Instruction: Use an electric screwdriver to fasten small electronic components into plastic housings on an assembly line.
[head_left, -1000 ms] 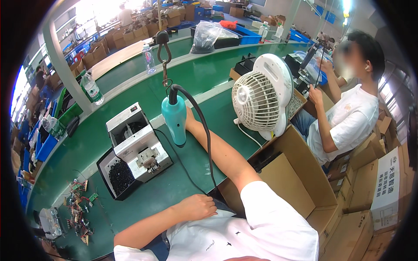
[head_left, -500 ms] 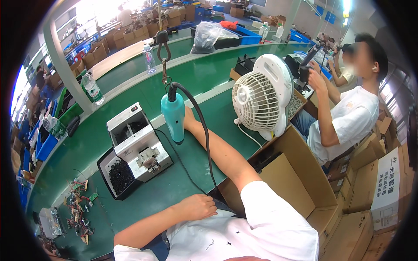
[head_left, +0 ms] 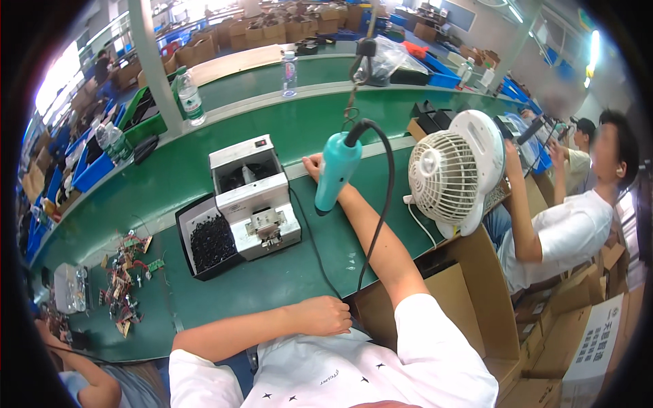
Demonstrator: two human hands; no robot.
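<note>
My left hand (head_left: 328, 316) lies closed in a loose fist at the table's near edge, against my shirt; nothing shows in it. Stretched far forward, my right hand (head_left: 313, 166) is at the far side of the green work table (head_left: 272, 299), its fingers partly spread and partly hidden. A teal electric screwdriver (head_left: 338, 170) hangs tilted from a hook in front of that wrist, its black cable looping down. Left of it stands a white screw feeder (head_left: 252, 197) with an open top. Beside the feeder sits a black tray (head_left: 197, 268) of small black parts.
A white fan (head_left: 445, 173) stands at the right, before a co-worker in a white shirt (head_left: 571, 231). An open cardboard box (head_left: 493, 306) adjoins my right arm. Loose circuit boards with wires (head_left: 126, 279) lie at the left. Bottles (head_left: 190, 98) stand along the far ledge.
My view has turned, so the table appears lower and further right. My right fingers now show beyond the screwdriver, which hangs more tilted. The left hand stays closed at the edge.
</note>
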